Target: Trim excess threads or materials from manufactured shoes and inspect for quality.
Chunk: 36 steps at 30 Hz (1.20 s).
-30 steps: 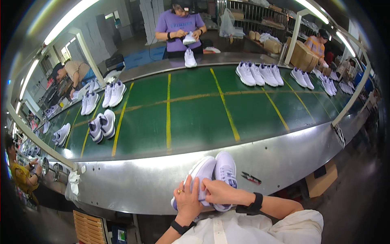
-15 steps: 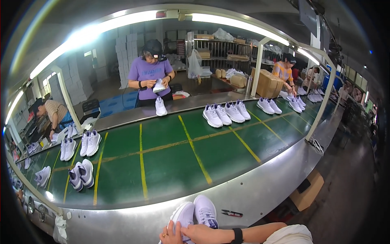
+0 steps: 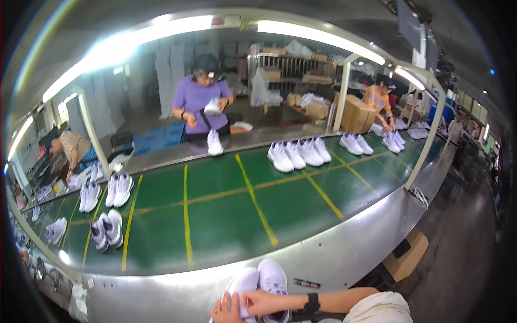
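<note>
At the bottom edge, two white-lilac sneakers stand side by side on the metal ledge, toes pointing away from me. My left hand (image 3: 226, 310), with a ring on one finger, is closed round the left side of the left sneaker (image 3: 244, 281). Over that same sneaker's upper bends my right hand (image 3: 262, 303), its fingers pressed together at the tips; whatever they pinch is hidden. The right sneaker (image 3: 273, 275) shows its laces, and my right wrist, wearing a black band, crosses its rear. Thread snips (image 3: 307, 283) with dark handles lie to the right of the pair.
Beyond the metal ledge (image 3: 161, 293) runs a green conveyor belt (image 3: 215, 215) with yellow lines, carrying several pairs of sneakers. Across it, a person in purple (image 3: 200, 99) holds a sneaker. Other workers stand left and right. A cardboard box (image 3: 407, 253) sits below the ledge at right.
My right hand has shifted slightly up along the left sneaker, its wrist raised. My left hand stays put. Across the belt, one hand of the person in purple has dropped away from their sneaker.
</note>
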Each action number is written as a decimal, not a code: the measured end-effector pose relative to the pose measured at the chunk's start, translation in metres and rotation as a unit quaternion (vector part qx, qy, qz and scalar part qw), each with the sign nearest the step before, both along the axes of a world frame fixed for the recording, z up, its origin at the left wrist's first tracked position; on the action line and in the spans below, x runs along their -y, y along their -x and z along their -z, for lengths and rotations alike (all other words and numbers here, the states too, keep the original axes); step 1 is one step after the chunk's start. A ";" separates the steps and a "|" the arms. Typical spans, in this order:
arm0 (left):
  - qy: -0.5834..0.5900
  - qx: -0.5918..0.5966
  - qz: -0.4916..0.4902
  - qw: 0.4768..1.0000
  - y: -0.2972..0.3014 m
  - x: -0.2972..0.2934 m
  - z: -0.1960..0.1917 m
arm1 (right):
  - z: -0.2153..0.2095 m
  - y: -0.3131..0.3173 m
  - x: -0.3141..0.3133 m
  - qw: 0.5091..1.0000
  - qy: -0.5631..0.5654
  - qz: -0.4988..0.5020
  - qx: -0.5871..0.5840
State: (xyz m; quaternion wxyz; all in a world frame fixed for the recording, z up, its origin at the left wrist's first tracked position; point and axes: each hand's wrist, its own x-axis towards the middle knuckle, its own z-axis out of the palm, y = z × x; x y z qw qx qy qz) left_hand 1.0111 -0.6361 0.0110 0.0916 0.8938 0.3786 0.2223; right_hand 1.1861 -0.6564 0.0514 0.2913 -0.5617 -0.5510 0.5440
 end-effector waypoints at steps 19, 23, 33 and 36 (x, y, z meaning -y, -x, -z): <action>0.385 0.388 -0.029 0.837 -0.005 -0.009 -0.010 | -0.033 -0.024 0.055 0.938 -0.157 0.265 -0.162; 0.416 0.422 -0.014 0.805 -0.008 -0.004 -0.017 | -0.052 -0.015 0.065 0.943 -0.228 0.238 0.049; 0.455 0.445 -0.059 0.769 -0.027 -0.005 -0.015 | -0.033 -0.036 0.102 0.897 -0.334 0.231 0.173; 0.486 0.423 -0.076 0.761 -0.031 -0.006 0.000 | -0.020 -0.047 0.113 0.877 -0.326 0.307 0.176</action>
